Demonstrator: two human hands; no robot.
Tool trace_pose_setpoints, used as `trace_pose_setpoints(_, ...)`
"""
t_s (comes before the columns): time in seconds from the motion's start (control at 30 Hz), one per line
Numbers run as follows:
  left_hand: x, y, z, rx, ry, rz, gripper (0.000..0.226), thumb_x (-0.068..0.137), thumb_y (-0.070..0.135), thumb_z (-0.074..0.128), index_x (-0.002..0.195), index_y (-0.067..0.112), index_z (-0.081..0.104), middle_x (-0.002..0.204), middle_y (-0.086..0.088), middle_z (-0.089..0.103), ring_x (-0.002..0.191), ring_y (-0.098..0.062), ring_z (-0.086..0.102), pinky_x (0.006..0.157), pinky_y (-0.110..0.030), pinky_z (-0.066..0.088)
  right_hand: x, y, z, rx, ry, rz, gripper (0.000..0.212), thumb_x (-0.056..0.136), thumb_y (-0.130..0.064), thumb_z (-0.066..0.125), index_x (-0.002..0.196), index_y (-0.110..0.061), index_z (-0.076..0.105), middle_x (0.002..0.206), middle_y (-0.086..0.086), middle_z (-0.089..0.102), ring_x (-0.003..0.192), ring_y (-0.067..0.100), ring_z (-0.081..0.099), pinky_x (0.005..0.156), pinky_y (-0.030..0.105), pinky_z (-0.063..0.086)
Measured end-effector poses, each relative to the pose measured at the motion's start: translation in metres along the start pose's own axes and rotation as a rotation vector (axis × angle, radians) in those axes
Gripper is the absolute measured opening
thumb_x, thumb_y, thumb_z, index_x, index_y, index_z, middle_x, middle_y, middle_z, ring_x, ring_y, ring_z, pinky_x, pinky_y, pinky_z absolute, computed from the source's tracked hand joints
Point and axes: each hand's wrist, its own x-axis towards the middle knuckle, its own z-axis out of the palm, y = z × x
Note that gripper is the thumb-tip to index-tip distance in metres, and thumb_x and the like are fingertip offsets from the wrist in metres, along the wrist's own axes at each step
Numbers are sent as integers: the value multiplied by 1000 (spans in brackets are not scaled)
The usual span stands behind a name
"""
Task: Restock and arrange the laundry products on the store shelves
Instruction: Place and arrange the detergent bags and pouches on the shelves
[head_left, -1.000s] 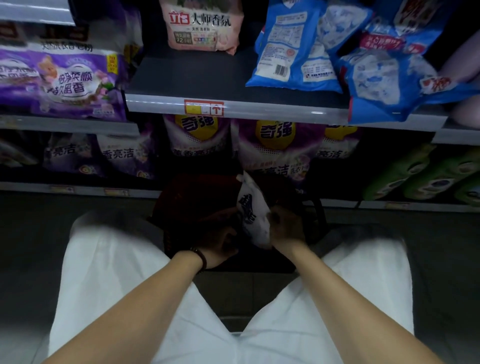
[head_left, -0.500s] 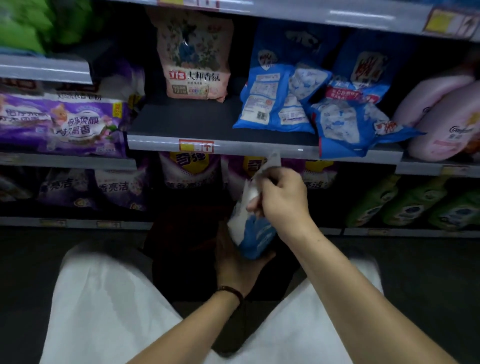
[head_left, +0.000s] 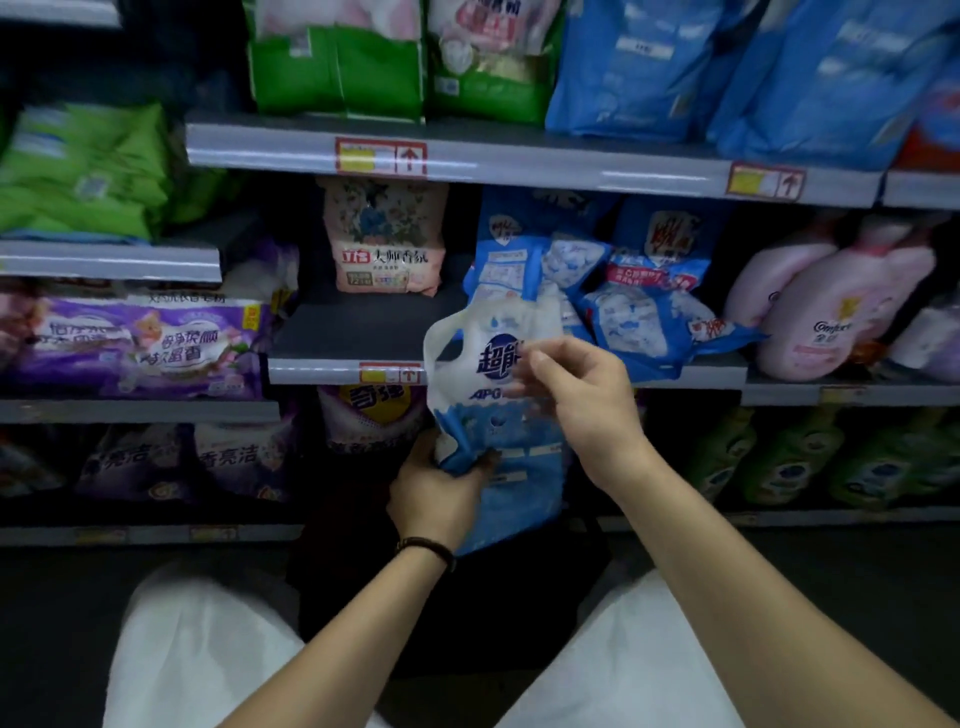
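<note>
Gripping white-and-blue soft plastic detergent pouch (head_left: 483, 379) at bottom with left hand (head_left: 436, 493); pinching its upper side with right hand (head_left: 582, 405)

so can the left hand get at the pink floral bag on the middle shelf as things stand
Probably not yet: the left hand grips the bottom of the white and blue pouch, with the right hand pinching it higher up. The pink floral bag itself stands unblocked, bare shelf in front.
</note>
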Motion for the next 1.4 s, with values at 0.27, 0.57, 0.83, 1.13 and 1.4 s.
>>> trace_pose_setpoints(0.27, 12, 69, -28, -249, -143, 87, 40, 67, 34, 98, 100, 24, 78, 94, 14, 81, 89, -5, 78, 89, -37, 63, 11, 38, -86, -154, 54, 81, 105, 43, -68, 99, 132, -37, 52, 133, -3, 68, 124, 17, 66, 109, 49, 53)
trace_pose_setpoints(0.57, 22, 185, -56, -463, -285, 168, 33, 75, 15, 93, 104, 17, 78, 95, 4, 83, 87, -17, 80, 68, -25, 62, 31, -29, -90, -38, -107, -117, 83, 52, -12, 105, 124, -22, 65, 117, 2, 79, 107, 23, 77, 85, 37, 63)
trace_pose_setpoints(0.83, 45, 244, -63, -411, -467, 530, 94, 58, 7, 101, 139, 23, 57, 128, -1, 75, 117, -21, 73, 94, -38, 61, 74, -102, -101, 257, 83, -250, 67, 53, -21, 100, 114, -10, 73, 109, 17, 80, 99, 42, 77, 86, 58, 62)
trace_pose_setpoints(1.13, 118, 339, -32, -310, -567, 668, 93, 64, 4, 96, 142, 26, 51, 129, 1, 74, 115, -21, 74, 94, -46, 62, 152, -166, -122, 201, 184, -374, 52, 69, -9, 97, 113, -10, 71, 104, 9, 81, 92, 29, 79, 75, 42, 65)
trace_pose_setpoints(1.4, 210, 405, 35, -174, -505, 774, 116, 51, 32, 106, 148, 33, 42, 135, 10, 69, 119, -11, 70, 102, -42, 58, 252, -195, -149, 98, 209, -405, 44, 82, -15, 90, 113, -31, 64, 109, -6, 78, 96, 19, 78, 87, 40, 64)
